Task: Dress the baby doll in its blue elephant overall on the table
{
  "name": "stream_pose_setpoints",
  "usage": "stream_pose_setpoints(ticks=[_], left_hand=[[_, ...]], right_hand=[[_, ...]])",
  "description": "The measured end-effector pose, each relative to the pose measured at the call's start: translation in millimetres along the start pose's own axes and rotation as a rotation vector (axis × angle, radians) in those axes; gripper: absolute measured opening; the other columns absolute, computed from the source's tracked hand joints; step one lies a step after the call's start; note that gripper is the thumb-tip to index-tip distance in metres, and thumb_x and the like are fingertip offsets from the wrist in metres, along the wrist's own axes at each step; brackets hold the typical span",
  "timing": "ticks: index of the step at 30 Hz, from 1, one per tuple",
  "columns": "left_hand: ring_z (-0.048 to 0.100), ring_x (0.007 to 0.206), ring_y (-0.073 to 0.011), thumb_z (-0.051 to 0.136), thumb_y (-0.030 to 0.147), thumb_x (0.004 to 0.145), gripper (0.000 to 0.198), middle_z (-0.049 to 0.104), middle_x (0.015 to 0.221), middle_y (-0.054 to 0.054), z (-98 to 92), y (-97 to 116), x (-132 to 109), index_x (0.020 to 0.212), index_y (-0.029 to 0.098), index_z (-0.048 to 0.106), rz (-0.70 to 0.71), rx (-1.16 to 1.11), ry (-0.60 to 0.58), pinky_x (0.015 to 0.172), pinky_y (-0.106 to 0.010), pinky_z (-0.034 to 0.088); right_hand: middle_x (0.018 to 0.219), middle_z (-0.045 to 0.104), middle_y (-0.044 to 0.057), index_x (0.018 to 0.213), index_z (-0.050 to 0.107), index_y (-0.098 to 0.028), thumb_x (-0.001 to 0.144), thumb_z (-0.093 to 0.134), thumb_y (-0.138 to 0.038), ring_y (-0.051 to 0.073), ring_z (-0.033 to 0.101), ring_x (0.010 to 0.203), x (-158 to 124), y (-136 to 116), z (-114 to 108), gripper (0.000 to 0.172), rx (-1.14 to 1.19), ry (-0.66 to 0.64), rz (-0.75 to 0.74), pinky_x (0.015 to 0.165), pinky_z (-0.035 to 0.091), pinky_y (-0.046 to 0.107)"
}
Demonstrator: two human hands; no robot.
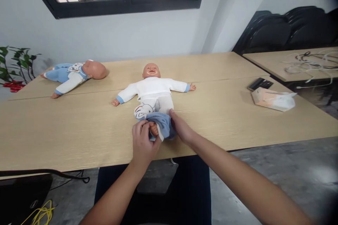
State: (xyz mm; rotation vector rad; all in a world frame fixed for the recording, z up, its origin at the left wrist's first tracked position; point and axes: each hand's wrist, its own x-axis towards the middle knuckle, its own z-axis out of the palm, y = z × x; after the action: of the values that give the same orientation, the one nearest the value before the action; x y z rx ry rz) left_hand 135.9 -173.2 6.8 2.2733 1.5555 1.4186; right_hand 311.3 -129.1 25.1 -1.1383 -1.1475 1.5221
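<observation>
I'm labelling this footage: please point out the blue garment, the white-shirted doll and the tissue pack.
Blue garment (165,123), head view: its bunched folds.
White-shirted doll (155,87), head view: chest of its shirt.
Tissue pack (271,100), head view: its wrapper.

Wht-topped doll (154,86) supine on tbl (66,137), arms out; blue garment (164,123) bunched arnd legs.

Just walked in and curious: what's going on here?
A person's left grip holds the light-blue cloth garment bunched around the legs of a white-shirted plastic doll, one bare foot showing. The right grip is at the garment's other side. The doll lies face up on a pale wooden table; another doll, in blue and white, lies farther left.
</observation>
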Motion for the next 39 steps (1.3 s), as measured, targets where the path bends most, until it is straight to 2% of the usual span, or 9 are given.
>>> stream_pose_setpoints(ticks=[2,4,6,12,17,23,27,36,39], left_hand=[[0.060,0.106,-0.0296,0.066,0.030,0.088,0.026,0.062,0.109,-0.012,-1.8,1.2,0.8,0.110,0.020,0.057,-0.027,-0.035,0.016,0.095,-0.045,0.050],[0.061,0.101,-0.0273,0.066,0.029,0.088,0.024,0.063,0.104,-0.009,-3.9,2.2,2.1,0.108,0.021,0.056,-0.035,-0.083,0.009,0.092,-0.043,0.050],[0.061,0.100,-0.0266,0.068,0.028,0.085,0.024,0.063,0.103,-0.008,-6.2,2.6,3.3,0.105,0.022,0.056,-0.023,-0.091,0.023,0.091,-0.043,0.050],[0.061,0.097,-0.0261,0.074,0.021,0.079,0.029,0.062,0.102,-0.009,-8.2,5.2,-3.0,0.103,0.021,0.057,0.114,0.008,0.068,0.086,-0.040,0.052],[0.060,0.093,-0.0241,0.076,0.016,0.080,0.034,0.061,0.103,-0.009,-3.9,11.7,-13.2,0.110,0.021,0.059,0.190,0.054,0.118,0.081,-0.037,0.053],[0.059,0.090,-0.0222,0.081,0.020,0.080,0.037,0.061,0.099,-0.007,1.7,20.0,-17.8,0.110,0.021,0.060,0.213,0.049,0.127,0.079,-0.036,0.054],[0.060,0.089,-0.0221,0.080,0.018,0.079,0.036,0.062,0.097,-0.007,8.4,25.6,-19.9,0.106,0.021,0.056,0.169,-0.021,0.118,0.079,-0.037,0.053],[0.062,0.076,-0.0219,0.077,0.026,0.082,0.032,0.060,0.077,0.001,24.8,43.3,-21.0,0.097,0.024,0.049,0.128,0.005,-0.032,0.074,-0.038,0.048],[0.064,0.075,-0.0215,0.079,0.030,0.081,0.035,0.062,0.078,0.001,25.6,49.6,-16.4,0.096,0.024,0.049,0.056,-0.013,-0.003,0.075,-0.038,0.049]], right_hand=[[0.113,0.076,0.008,0.111,0.075,-0.020,0.096,0.044,-0.075,0.027,0.067,0.111,-7.0,-3.2,-10.7,0.065,-0.071,-0.119,-0.048,0.103,0.051,0.042],[0.109,0.076,0.006,0.107,0.075,-0.020,0.092,0.060,-0.065,0.027,0.067,0.106,-12.6,-7.3,-23.7,0.049,-0.223,-0.236,-0.083,0.100,0.051,0.041],[0.103,0.075,0.005,0.103,0.074,-0.020,0.091,0.067,-0.053,0.025,0.067,0.099,-13.7,-10.4,-37.4,0.036,-0.353,-0.250,-0.128,0.094,0.051,0.039],[0.106,0.074,0.006,0.104,0.071,-0.019,0.093,0.056,-0.036,0.022,0.066,0.098,26.7,-13.1,-75.1,0.025,-0.488,0.113,-0.341,0.095,0.049,0.038],[0.105,0.074,0.007,0.104,0.069,-0.017,0.089,0.053,-0.024,0.023,0.065,0.096,85.0,-24.3,-94.2,0.023,-0.654,0.208,-0.391,0.093,0.049,0.038],[0.104,0.075,0.008,0.105,0.070,-0.018,0.087,0.053,-0.015,0.025,0.065,0.097,137.3,-50.7,-96.1,0.025,-1.077,0.176,-0.484,0.090,0.047,0.036],[0.108,0.076,0.011,0.108,0.071,-0.018,0.087,0.053,-0.014,0.028,0.065,0.100,152.4,-54.0,-94.6,0.028,-1.291,0.206,-0.447,0.089,0.046,0.037],[0.108,0.073,0.012,0.106,0.067,-0.018,0.090,0.048,-0.015,0.029,0.063,0.104,155.7,-39.1,-89.3,0.025,-1.135,0.393,-0.385,0.096,0.047,0.041],[0.115,0.066,0.015,0.112,0.060,-0.017,0.090,0.053,-0.021,0.027,0.059,0.108,127.6,-28.1,-72.5,0.023,-0.951,0.539,-0.457,0.098,0.047,0.041]])
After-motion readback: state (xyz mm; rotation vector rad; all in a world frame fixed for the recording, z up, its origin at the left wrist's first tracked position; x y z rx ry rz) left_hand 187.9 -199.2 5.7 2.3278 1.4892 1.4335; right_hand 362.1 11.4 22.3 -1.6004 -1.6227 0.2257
